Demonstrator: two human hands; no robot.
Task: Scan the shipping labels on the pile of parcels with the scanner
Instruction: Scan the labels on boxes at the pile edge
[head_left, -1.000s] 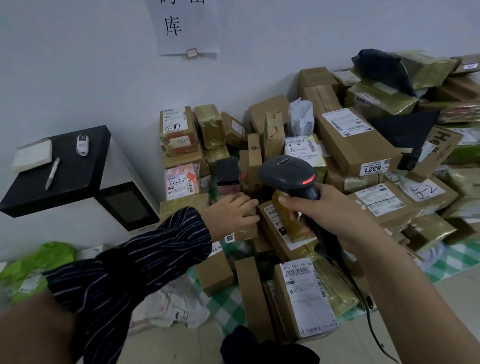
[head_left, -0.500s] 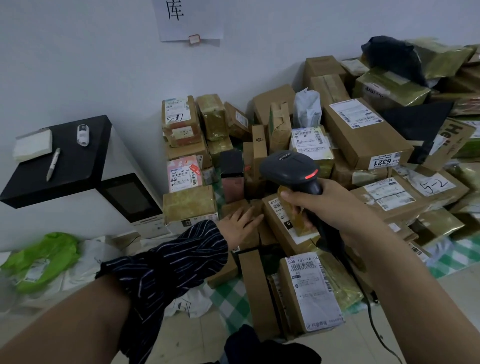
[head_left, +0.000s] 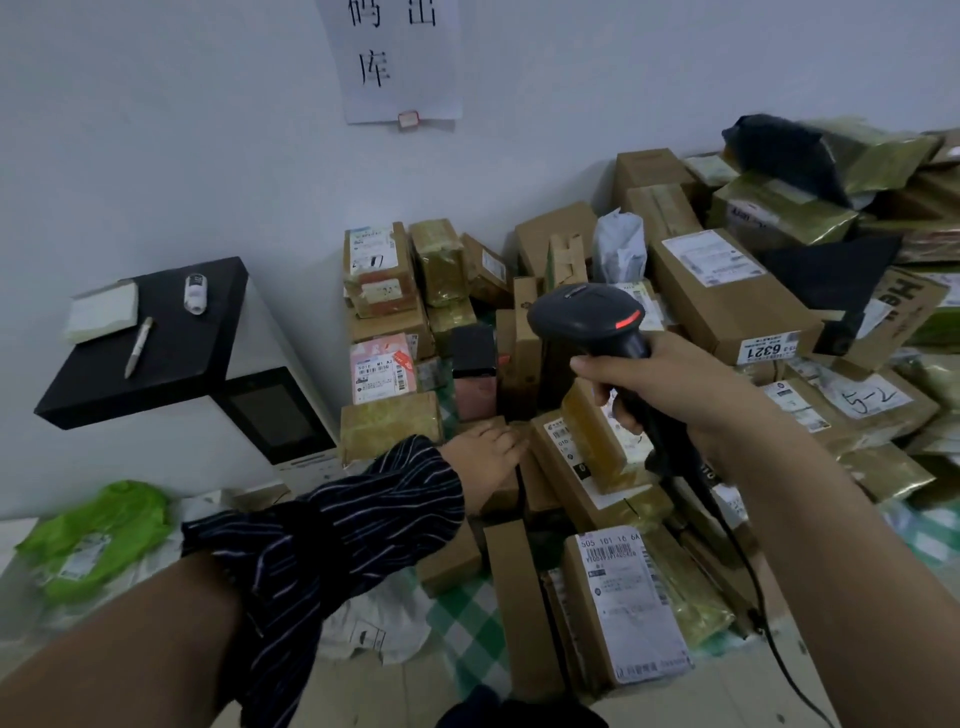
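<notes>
brown parcels (head_left: 727, 306) on green-checked cloth (head_left: 462, 618), black scanner (head_left: 587, 317) with red stripe, navy striped sleeve (head_left: 353, 530), green bag (head_left: 98, 535).

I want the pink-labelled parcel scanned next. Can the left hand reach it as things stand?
Probably yes: the left hand holds nothing, and the pink-labelled parcel stands close by, beyond it and to its left, with nothing in front of it.

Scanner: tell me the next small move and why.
Probably tip the scanner down toward the white label beside the left hand: the right hand grips it above the pile, and that label lies face up.
</notes>
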